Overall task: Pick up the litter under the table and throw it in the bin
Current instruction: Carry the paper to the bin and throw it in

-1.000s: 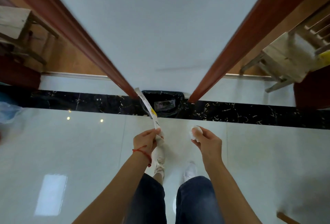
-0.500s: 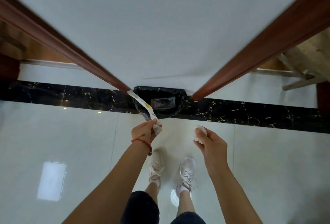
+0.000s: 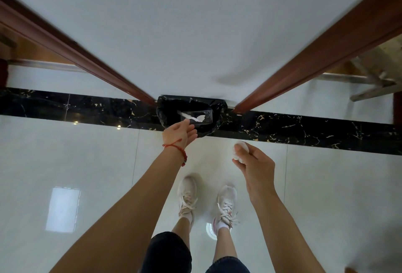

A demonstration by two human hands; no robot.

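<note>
Against the wall, at twelve o'clock from the person's feet, stands the bin, lined with a black bag; it sits between two brown door frames, so I judge it is put there to stay out of the walking path. Inside the bin lies a clear plastic box, and over it a white paper strip shows, blurred, so I cannot tell if it rests there or is falling.

The left hand reaches over the near rim of the bin, at eleven o'clock from the feet. Its fingers are straight and loosely spread, and they hold nothing; the strip is just beyond the fingertips, not touching them as far as I can see. The hand is probably held over the opening so that litter drops inside and not on the floor.

The right hand waits at one o'clock, near the bin but not over it. Its thumb and fingers pinch a crumpled white paper ball. This piece is not yet thrown away, so the task seems partly done.
</note>
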